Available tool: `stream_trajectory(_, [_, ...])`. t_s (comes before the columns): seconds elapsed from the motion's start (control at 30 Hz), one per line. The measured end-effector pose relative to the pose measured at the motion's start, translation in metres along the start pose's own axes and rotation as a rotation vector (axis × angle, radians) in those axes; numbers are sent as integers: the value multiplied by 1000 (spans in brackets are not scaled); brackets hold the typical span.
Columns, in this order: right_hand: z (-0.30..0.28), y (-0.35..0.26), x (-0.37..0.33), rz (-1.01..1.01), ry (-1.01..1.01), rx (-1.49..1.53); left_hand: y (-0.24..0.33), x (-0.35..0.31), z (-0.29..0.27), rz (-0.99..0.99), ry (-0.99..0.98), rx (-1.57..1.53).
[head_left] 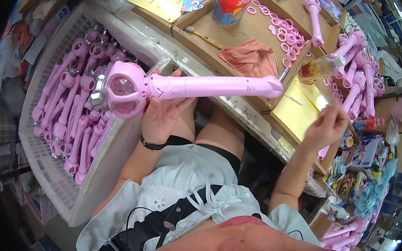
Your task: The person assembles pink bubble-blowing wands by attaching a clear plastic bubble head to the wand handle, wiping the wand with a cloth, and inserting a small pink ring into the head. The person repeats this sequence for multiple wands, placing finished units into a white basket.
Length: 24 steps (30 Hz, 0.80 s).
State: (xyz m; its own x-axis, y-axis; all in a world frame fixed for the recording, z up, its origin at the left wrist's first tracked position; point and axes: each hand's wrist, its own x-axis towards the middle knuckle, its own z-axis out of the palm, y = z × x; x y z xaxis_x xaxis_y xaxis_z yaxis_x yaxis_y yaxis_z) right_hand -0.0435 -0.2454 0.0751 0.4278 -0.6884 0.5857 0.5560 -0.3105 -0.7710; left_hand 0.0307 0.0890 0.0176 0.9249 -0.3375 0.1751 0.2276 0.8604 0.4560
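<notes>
Beside a crate (106, 169), the left hand (159, 121) grips a pink wand (200, 87) sideways, handle toward the bunched right hand (328, 125), its contents unclear.

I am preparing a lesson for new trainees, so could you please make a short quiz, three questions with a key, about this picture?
1. What does the person's left hand hold?
2. True or false: a dark wristband is worn on the right wrist.
3. Fill in the missing word: many small pink ____ lie in the cardboard tray, near the red bottle.

Key:
1. A pink plastic wand with a rounded head.
2. False; the dark wristband is on the left wrist.
3. Rings.
</notes>
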Motion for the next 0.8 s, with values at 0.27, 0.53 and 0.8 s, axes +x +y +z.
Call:
stream_trajectory(0.27, [105, -36, -107, 479, -179, 209, -4, -14, 19, -29, 4, -13])
stream_trajectory(0.53, [106, -44, -111, 498, -209, 121, 1, -19, 23, -48, 39, -43])
stream_trajectory(0.8, [110, -44, -115, 445, -231, 79, 7, -19, 24, -64, 63, -72])
